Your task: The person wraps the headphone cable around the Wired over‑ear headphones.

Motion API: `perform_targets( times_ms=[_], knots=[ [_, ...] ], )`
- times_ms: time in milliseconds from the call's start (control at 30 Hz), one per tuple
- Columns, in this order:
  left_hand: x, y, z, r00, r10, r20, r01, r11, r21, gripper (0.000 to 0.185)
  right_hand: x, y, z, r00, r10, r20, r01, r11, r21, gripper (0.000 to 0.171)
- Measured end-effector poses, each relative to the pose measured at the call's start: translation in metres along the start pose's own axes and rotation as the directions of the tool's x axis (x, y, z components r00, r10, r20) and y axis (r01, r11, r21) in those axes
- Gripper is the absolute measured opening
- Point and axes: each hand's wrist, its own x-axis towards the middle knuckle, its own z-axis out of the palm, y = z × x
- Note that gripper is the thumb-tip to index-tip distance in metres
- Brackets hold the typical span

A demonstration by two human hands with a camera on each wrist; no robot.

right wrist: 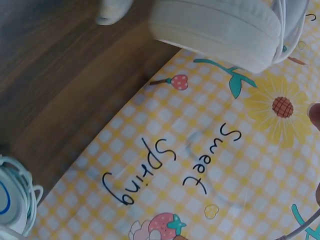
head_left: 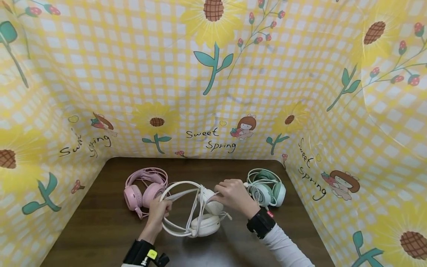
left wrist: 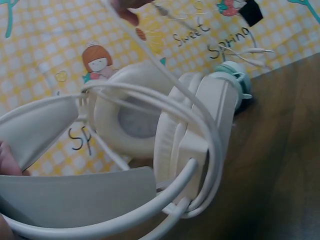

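White headphones (head_left: 205, 225) are held up off the dark table, with a white cable (left wrist: 212, 135) looped several times around the headband and an ear cup. My left hand (head_left: 158, 213) grips them by the headband, whose grey inner padding (left wrist: 75, 192) faces the left wrist view. Over by the ear cups, my right hand (head_left: 237, 196) pinches a length of the cable; in the left wrist view that hand (left wrist: 131, 6) sits at the top, cut off by the edge. One white ear cup (right wrist: 215, 35) shows at the top of the right wrist view.
Pink headphones (head_left: 141, 193) lie on the table (head_left: 207, 168) behind my left hand. Mint-green headphones (head_left: 267, 189) with a bundled cable lie to the right, close behind my right hand. A yellow checked cloth (head_left: 213, 104) with flowers surrounds the table at the back and sides.
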Motion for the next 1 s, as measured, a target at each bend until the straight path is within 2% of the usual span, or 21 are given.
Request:
perform_targets(
  times_ms=[233, 333, 400, 500, 600, 700, 767, 900, 1000],
  knots=[
    [-0.006, 0.002, 0.009, 0.984, 0.023, 0.174, -0.019, 1.0, -0.022, 0.02, -0.003, -0.001, 0.008, 0.997, 0.054, 0.063, -0.055, 0.998, 0.021, 0.037],
    [-0.008, 0.003, 0.008, 0.978, 0.023, 0.209, -0.018, 1.0, -0.023, 0.021, -0.006, -0.001, 0.011, 0.992, 0.083, 0.092, -0.09, 0.993, 0.071, 0.032],
    [-0.009, 0.002, 0.006, 0.972, 0.021, 0.234, -0.017, 1.0, -0.021, 0.021, -0.007, -0.001, 0.012, 0.989, 0.094, 0.115, -0.11, 0.983, 0.146, 0.024],
    [-0.009, 0.002, 0.002, 0.961, 0.023, 0.277, -0.02, 1.0, -0.014, 0.02, -0.008, -0.001, 0.011, 0.985, 0.088, 0.146, -0.127, 0.948, 0.29, 0.012],
    [-0.008, 0.001, -0.002, 0.946, 0.035, 0.322, -0.032, 0.999, -0.015, 0.02, -0.006, 0.0, 0.01, 0.98, 0.076, 0.186, -0.148, 0.899, 0.413, 0.018],
    [-0.008, 0.001, -0.005, 0.934, 0.042, 0.354, -0.036, 0.999, -0.022, 0.022, -0.007, 0.001, 0.011, 0.971, 0.073, 0.226, -0.174, 0.867, 0.467, 0.027],
    [-0.008, 0.001, -0.008, 0.925, 0.046, 0.377, -0.037, 0.999, -0.033, 0.023, -0.009, 0.002, 0.012, 0.964, 0.091, 0.251, -0.204, 0.856, 0.475, 0.028],
    [-0.008, -0.001, -0.015, 0.9, 0.064, 0.431, -0.026, 0.995, -0.093, 0.026, -0.013, 0.002, 0.011, 0.94, 0.206, 0.274, -0.316, 0.829, 0.462, 0.012],
    [-0.009, -0.001, -0.02, 0.864, 0.1, 0.494, -0.014, 0.984, -0.176, 0.028, -0.014, 0.003, 0.008, 0.92, 0.301, 0.251, -0.384, 0.821, 0.423, 0.021]
  ],
)
